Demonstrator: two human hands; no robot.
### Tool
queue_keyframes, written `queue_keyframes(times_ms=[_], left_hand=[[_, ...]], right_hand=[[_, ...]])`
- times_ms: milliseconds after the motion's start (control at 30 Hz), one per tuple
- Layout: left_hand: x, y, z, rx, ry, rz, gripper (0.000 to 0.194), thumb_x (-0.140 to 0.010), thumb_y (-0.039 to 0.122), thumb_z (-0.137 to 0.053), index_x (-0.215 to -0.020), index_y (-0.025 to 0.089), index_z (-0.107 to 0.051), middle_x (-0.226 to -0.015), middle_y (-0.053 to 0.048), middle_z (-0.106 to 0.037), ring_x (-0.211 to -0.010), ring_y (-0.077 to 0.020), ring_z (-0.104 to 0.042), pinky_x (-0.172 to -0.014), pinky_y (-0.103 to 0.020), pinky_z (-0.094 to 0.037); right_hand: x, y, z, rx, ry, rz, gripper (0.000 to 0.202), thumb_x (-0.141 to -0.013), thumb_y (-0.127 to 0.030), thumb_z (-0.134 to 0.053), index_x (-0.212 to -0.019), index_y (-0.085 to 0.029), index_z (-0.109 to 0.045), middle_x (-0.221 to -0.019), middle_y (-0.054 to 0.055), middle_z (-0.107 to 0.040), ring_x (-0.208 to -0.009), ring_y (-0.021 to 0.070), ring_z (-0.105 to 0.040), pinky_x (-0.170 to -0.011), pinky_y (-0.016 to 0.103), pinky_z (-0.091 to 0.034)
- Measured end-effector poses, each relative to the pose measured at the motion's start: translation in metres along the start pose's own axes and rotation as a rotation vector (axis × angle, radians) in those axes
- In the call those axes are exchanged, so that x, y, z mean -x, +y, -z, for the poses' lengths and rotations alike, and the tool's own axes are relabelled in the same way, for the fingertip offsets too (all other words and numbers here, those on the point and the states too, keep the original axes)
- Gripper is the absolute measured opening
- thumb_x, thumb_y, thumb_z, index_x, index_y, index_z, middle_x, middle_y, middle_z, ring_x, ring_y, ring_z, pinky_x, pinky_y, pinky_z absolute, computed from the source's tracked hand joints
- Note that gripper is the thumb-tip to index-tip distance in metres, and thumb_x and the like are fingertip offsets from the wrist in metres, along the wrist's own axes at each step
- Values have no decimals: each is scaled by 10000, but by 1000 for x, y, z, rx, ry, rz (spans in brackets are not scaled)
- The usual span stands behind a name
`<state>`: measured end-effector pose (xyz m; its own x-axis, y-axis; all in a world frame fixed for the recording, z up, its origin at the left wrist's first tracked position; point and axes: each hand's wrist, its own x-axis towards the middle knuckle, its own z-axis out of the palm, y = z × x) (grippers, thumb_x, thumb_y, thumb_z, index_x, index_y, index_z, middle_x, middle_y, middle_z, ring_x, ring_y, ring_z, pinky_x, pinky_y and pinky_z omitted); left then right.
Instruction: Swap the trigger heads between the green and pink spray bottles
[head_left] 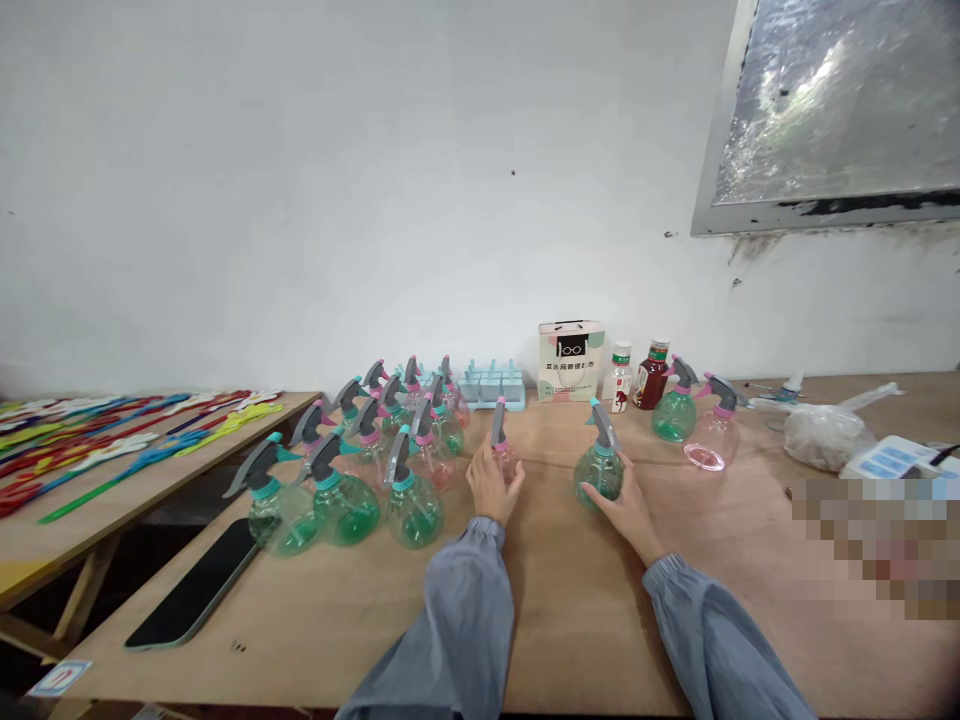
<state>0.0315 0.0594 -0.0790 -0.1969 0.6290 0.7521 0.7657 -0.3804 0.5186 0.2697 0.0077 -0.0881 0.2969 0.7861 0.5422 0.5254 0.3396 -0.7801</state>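
My left hand [491, 487] is wrapped round a pink spray bottle [507, 460] with a grey and pink trigger head, upright on the table. To its right, my right hand [626, 505] grips a green spray bottle [598, 474] by its lower right side, thumb in front. That bottle has a grey and teal head. Several green and pink spray bottles [417, 513] stand in a cluster left of my left hand. Another green bottle [673, 415] and a pink bottle [711, 440] stand beyond my right hand.
A black phone [196, 585] lies at the left table edge. Along the wall are a light blue mould [491, 386], a paper bag [571, 375], a white bottle [619, 380] and a red bottle [652, 377]. A plastic bag [825, 437] lies right. Colourful strips cover the left table [142, 485].
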Motion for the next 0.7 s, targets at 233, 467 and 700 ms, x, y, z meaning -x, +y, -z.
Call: queue_keyframes(times_ms=[233,467,700], left_hand=[[-44,4,-29,-254,-46,205,714,-891,454,-505,-1489,101,-339,-1448,-256,-467,-1339,-364,-461,-1051,-523,-410],[-105,-2,-62,-363,-118,247,675,-913,418,-527,-1485,103,-360,-1421,-260,-486,-1262,-371,-489,-1005,-523,-441],[-131,-8,-72,-342,-79,322,704,-894,381,-567,-1481,65,-341,-1462,-292,-416,-1225,-396,-496,-910,-516,-507]], right_hand=[[1,2,-1,3,6,-4,868,-719,-615,-706,-1401,-198,-367,-1363,178,-557,-1255,346,-560,-1059,553,-440],[4,6,-2,-8,12,-10,846,-732,-592,-707,-1405,-213,-361,-1367,155,-552,-1257,330,-558,-1076,545,-435],[6,7,-4,-10,16,32,771,-761,-543,-698,-1388,-221,-383,-1333,135,-576,-1243,315,-574,-1062,525,-459]])
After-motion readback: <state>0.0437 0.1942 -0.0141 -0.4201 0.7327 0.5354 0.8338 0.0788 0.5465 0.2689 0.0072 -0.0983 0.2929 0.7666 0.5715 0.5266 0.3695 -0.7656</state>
